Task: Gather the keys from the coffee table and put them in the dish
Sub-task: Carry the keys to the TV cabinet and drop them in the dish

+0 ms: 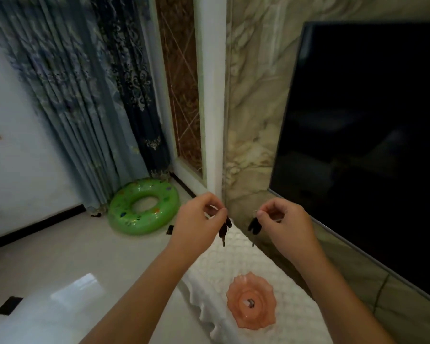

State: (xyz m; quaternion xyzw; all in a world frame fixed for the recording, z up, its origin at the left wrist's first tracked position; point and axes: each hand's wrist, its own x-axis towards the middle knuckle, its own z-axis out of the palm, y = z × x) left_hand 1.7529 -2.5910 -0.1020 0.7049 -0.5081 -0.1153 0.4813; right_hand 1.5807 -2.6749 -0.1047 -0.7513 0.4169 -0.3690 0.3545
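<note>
Both grips are pinched shut: my left hand (196, 219) pinches one bunch of keys (224, 229), my right hand (281, 219) another bunch (255, 225). Each hangs straight down below its grip, long axis vertical, blades downward. They seem light, stiff and loose-jointed, best held at the ring. Below and nearer me, the pink dish (263, 316) sits on the white-covered desk (236, 254), something small already inside.

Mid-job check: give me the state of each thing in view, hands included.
left hand: raised, grip pinched on a dark-headed key bunch that dangles
right hand: raised, grip pinched on a second key bunch
pink dish: on the white cloth, one small item inside
TV: screen dark
swim ring: inflated, on the floor
</note>
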